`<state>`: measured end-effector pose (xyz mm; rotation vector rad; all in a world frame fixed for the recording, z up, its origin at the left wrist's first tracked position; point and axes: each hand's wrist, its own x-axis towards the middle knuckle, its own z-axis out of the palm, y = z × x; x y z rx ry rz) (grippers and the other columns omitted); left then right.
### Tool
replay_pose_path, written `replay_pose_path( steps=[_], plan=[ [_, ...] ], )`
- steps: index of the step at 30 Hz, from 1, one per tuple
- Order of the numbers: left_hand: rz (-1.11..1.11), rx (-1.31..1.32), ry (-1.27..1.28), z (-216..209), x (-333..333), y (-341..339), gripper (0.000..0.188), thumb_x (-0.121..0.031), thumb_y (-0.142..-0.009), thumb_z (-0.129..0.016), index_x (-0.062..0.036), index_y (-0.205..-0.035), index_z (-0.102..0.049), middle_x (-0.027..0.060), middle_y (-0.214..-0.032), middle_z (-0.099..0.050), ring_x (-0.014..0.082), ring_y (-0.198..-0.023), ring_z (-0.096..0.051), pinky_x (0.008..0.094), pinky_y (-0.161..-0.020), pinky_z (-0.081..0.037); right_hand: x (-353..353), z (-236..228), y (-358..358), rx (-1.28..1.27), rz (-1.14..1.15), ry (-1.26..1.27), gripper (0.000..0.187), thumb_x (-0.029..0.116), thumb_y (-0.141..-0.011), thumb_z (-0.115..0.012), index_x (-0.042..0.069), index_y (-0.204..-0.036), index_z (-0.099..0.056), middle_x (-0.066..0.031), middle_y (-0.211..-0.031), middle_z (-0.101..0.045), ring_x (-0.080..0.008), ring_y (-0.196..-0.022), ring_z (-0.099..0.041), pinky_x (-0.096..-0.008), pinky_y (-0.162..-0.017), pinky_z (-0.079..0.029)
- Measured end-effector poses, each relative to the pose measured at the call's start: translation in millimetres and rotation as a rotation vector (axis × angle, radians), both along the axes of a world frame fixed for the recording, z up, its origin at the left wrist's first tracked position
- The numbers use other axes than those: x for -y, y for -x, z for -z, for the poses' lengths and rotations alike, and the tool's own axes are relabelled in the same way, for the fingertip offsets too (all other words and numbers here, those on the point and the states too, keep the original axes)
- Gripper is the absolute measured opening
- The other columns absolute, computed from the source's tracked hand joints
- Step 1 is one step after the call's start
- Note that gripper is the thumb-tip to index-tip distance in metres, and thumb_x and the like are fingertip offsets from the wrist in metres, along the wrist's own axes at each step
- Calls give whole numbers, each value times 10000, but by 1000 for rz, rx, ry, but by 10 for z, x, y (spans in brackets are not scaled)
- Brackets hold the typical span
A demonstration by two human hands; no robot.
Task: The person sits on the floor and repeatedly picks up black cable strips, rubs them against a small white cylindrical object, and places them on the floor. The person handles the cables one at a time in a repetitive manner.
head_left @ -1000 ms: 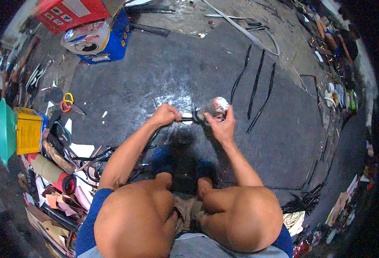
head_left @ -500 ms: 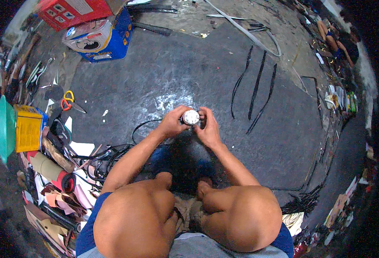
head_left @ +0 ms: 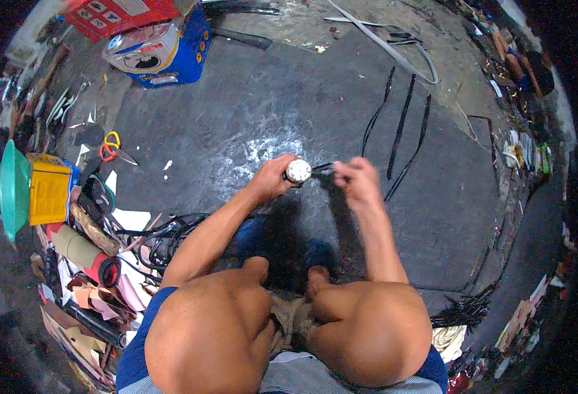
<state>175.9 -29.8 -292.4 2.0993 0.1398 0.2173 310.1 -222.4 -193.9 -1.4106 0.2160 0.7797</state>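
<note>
My left hand (head_left: 275, 180) is closed around a small cylinder (head_left: 298, 171) with a round, whitish, speckled top; its exact kind I cannot make out. A thin black strip (head_left: 322, 167) runs from its right side to my right hand (head_left: 358, 181), whose fingers are pinched on the strip's end. Both hands hang above a dark mat (head_left: 236, 118), in front of my bent knees. To the right of my right hand several black strips (head_left: 402, 128) lie lengthwise, apart from each other.
Scissors (head_left: 109, 151) with orange and yellow handles lie at the left. Beyond stands a blue-and-white box (head_left: 171, 56) under a red box (head_left: 118, 14). A yellow tin (head_left: 52, 194), a green basin (head_left: 13, 190) and leather scraps (head_left: 98, 295) crowd the left side. Black strands (head_left: 466, 308) lie lower right.
My right hand has moved right, away from the cylinder, with the black strip stretched between. The strip's loop left of my left hand is gone from there. My left hand keeps its hold.
</note>
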Motion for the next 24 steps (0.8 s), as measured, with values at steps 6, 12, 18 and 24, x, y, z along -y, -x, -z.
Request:
replay_pose_path(
  steps=[6,12,18,24],
  plan=[
    [28,-39,6,-52,-18,-15,524,-151,-746,-850,-44,-1209,-629,155,-1169,-674,375,-1123,-645,421,-958,-532,827,-1853,-292,360,3,-549,313,40,-845,-720,65,-1106,-548,-44,-974,-625,-80,-715,-522,-231,-633,-423],
    [56,51,-19,-219,-50,20,659,-135,-703,-861,-66,-1291,-573,172,-1268,-620,365,-1193,-608,448,-998,-498,558,-2512,-658,701,158,-514,363,93,-1012,-594,-69,-1331,-532,-146,-1174,-644,-175,-992,-620,-277,-838,-508],
    [-374,-271,-510,-385,-45,1387,404,-126,-762,-726,-53,-1131,-578,172,-1142,-567,383,-1087,-577,475,-858,-533,-1,-2182,-2273,778,136,-307,287,30,-890,-776,11,-1124,-611,-101,-1035,-693,-206,-929,-678,-314,-824,-549],
    [-358,-386,-651,-114,90,2239,416,-117,-769,-745,-57,-1159,-614,141,-1071,-582,361,-1032,-594,455,-830,-538,78,-2059,-2478,1016,336,-510,214,17,-885,-783,23,-1023,-620,-92,-875,-696,-200,-773,-681,-318,-735,-564]
  ],
)
